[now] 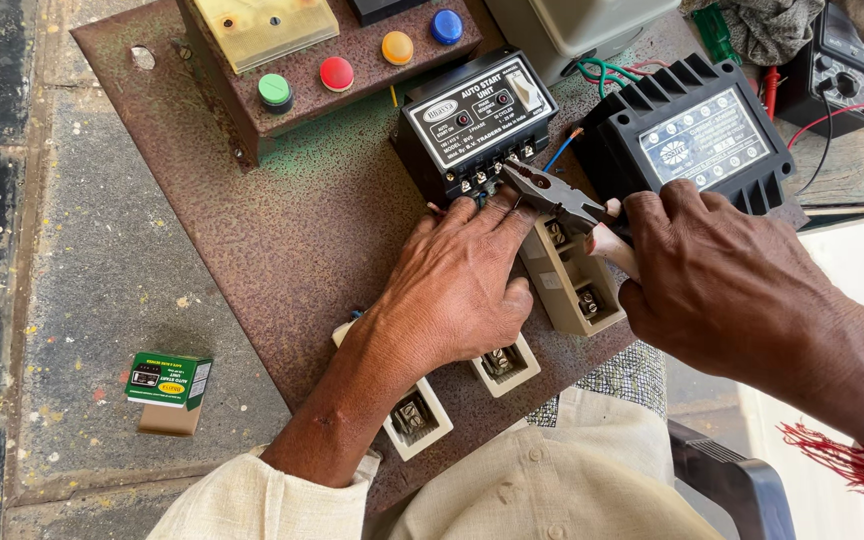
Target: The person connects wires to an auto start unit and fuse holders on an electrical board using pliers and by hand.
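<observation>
While the left hand (457, 290) pressed flat, gripping nothing, below the black box-shaped plastic control unit (475, 120) on the rusty metal panel (292, 230), the right hand (717, 285) clenched grey steel pliers (552, 193) at its terminals; wiring seemed underway, demanding steady aim.

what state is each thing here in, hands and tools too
left hand: flat on rusty panel, fingers at black unit's terminals
right hand: gripping pliers
pliers: tips at black unit
blue wire: end loose
small green box: closed, on ground
</observation>
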